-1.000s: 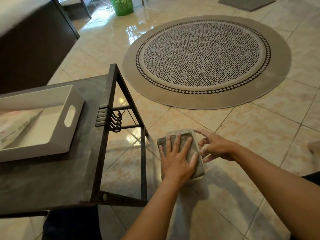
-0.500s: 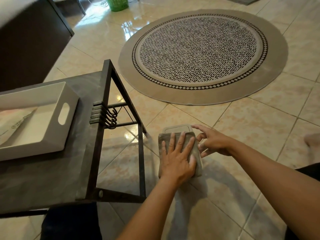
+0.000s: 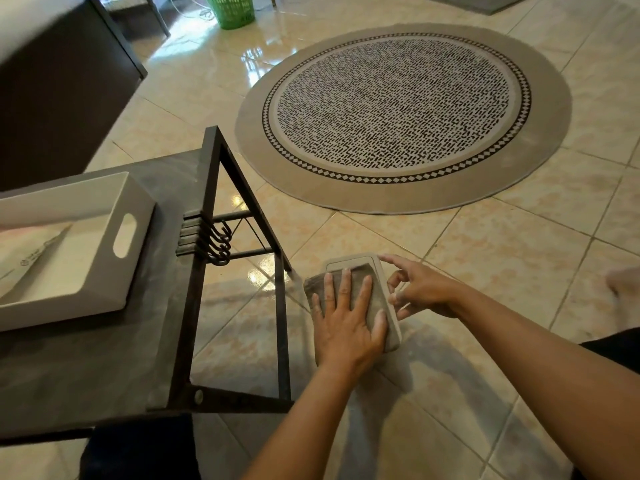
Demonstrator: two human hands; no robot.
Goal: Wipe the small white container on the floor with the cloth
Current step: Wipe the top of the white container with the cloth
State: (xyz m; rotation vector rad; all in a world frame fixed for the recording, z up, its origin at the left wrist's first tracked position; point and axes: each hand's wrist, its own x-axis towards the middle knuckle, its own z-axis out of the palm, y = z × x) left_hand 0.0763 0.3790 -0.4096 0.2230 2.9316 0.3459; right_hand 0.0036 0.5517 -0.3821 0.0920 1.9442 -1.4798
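Tiled floor (image 3: 485,258): left hand (image 3: 346,327) flat on cloth (image 3: 363,289) over container (image 3: 349,262)

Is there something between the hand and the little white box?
Yes, the cloth. The left hand lies flat on it, and the cloth covers most of the box's top, so that palm does not touch the box. The right hand is at the box's right side with nothing visible between.
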